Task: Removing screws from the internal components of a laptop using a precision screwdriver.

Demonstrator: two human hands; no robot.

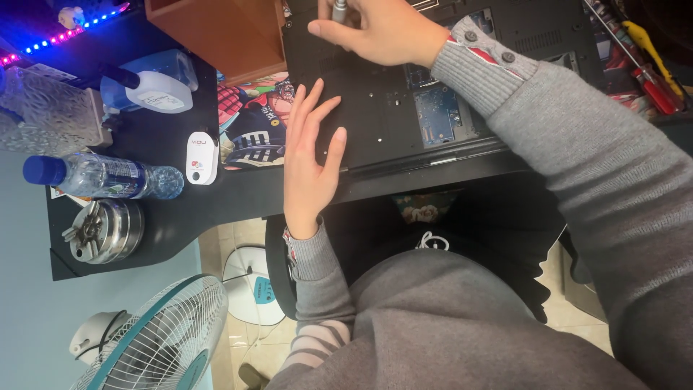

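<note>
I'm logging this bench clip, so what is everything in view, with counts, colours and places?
laptop: 1, black, underside up on desk, circuit boards exposed
desk: 1, black
water bottle: 1, clear, blue cap, lying at desk's left
metal tin: 1, silver, desk corner
white device: 1, beside the mat
cartoon mat: 1, multicoloured, under laptop
fan: 1, white and teal, on floor
screwdriver: 1, silver, in right hand
left hand: flat on laptop
right hand: gripping screwdriver

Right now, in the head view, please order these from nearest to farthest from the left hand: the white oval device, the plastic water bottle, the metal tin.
From the left hand:
1. White oval device, on the desk beside the colourful mat.
2. Plastic water bottle, lying on its side beyond the device.
3. Metal tin, at the desk's near corner.
</note>
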